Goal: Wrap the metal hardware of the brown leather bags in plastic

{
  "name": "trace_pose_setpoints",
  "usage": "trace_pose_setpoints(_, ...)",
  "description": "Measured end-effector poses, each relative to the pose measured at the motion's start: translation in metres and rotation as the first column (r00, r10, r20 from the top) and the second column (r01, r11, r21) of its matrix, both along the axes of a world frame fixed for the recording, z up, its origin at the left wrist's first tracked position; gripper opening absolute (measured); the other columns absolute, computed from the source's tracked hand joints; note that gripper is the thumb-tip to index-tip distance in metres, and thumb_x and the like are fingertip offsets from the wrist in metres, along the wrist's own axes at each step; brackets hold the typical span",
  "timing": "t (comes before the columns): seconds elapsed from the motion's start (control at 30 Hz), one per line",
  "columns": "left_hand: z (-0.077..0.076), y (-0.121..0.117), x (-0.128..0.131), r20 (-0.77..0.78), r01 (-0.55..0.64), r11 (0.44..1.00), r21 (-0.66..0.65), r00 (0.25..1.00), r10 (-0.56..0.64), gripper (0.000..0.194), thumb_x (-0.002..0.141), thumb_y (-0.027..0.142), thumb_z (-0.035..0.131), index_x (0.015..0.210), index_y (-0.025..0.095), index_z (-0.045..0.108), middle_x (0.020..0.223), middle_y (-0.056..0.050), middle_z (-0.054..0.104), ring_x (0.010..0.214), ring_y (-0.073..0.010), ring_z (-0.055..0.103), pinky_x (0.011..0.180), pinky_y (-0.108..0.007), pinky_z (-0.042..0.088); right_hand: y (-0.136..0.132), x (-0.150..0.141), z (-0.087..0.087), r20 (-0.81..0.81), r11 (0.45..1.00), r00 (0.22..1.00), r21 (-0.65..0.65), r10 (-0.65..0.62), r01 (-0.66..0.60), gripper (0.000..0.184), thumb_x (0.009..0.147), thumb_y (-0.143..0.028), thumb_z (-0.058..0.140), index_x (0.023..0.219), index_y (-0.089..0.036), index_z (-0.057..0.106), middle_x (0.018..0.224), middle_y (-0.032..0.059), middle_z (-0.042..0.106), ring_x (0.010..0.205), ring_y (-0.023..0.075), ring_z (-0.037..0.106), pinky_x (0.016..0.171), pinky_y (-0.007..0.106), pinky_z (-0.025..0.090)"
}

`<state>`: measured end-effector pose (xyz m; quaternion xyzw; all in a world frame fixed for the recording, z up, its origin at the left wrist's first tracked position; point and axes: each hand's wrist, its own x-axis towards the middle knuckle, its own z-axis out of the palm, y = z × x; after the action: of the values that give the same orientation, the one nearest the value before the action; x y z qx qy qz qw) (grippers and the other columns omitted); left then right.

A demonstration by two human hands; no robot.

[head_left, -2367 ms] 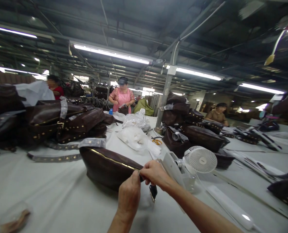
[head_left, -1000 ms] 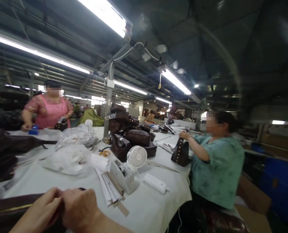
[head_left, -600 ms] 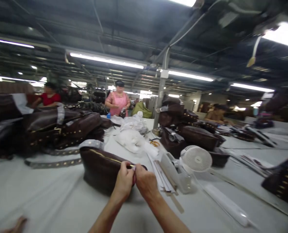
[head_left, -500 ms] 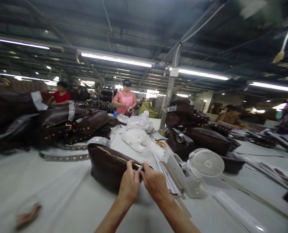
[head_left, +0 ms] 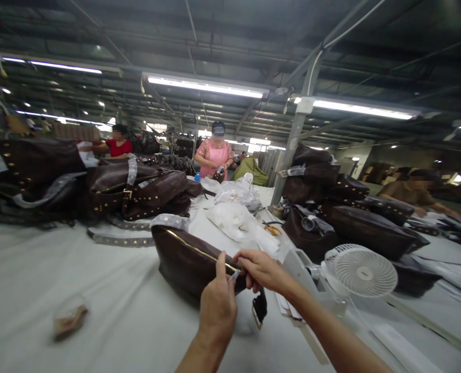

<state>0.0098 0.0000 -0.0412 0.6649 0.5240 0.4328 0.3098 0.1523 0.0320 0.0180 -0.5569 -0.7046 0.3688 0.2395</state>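
A dark brown leather handbag (head_left: 184, 269) lies on the white table in front of me, its gold zipper (head_left: 193, 247) facing up. At the zipper's near right end is a small strip of clear plastic wrap (head_left: 234, 276), seemingly round the zipper pull. My left hand (head_left: 219, 300) grips the bag's edge there, index finger raised along the zipper and thumb by the plastic. From the right, my right hand (head_left: 263, 269) pinches at the same end with curled fingers; its fingertips partly hide the pull. A dark strap with a metal buckle (head_left: 259, 310) hangs below the right hand.
Brown studded bags (head_left: 148, 191) are piled at left, more bags (head_left: 355, 223) at right. A white fan (head_left: 364, 272) stands beside a plastic bin. White plastic bags (head_left: 234, 220) and orange-handled scissors (head_left: 272, 229) lie beyond. A co-worker in pink (head_left: 215, 155) stands opposite.
My right hand has turned and come in more from the side, higher over the zipper end. The buckled strap now shows below it. The view has swung slightly left.
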Motion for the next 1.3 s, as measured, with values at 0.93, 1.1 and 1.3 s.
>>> trace_pose_setpoints(0.93,-0.004,0.013,-0.001,0.386,0.106,0.984,-0.144,0.922,-0.043,0.013,0.075,0.026,0.052,0.065,0.018,0.056,0.051,0.003,0.056,0.047,-0.0105,0.048,0.049,-0.021,0.034,0.008,0.004,0.0,0.329,0.843,0.923,0.422,0.202,-0.335,0.014,0.081,-0.007,0.052,0.077,-0.018,0.059,0.081,-0.0002,0.057,0.079,0.0131,0.055,0.073,0.022,0.044)
trace_pose_setpoints(1.1,0.004,0.021,-0.008,0.567,0.293,0.882,-0.369,0.823,-0.036,0.011,0.064,0.029,0.054,0.062,0.019,0.052,0.041,0.009,0.04,0.033,-0.0041,0.023,0.037,-0.02,0.014,-0.004,0.011,-0.011,0.311,0.758,0.909,0.51,0.277,-0.406,0.022,0.091,-0.016,0.045,0.079,-0.019,0.064,0.088,0.0039,0.058,0.079,0.0135,0.057,0.072,0.022,0.045)
trace_pose_setpoints(1.3,0.003,0.021,-0.01,0.584,0.338,0.865,-0.37,0.809,-0.066,0.021,0.058,0.037,0.061,0.061,0.018,0.051,0.041,0.008,0.044,0.031,-0.0025,0.025,0.035,-0.019,0.012,-0.024,0.026,-0.008,0.165,0.828,0.946,0.458,0.279,-0.324,0.022,0.09,-0.026,0.05,0.077,-0.019,0.067,0.089,0.0058,0.068,0.08,0.0155,0.062,0.076,0.025,0.048)
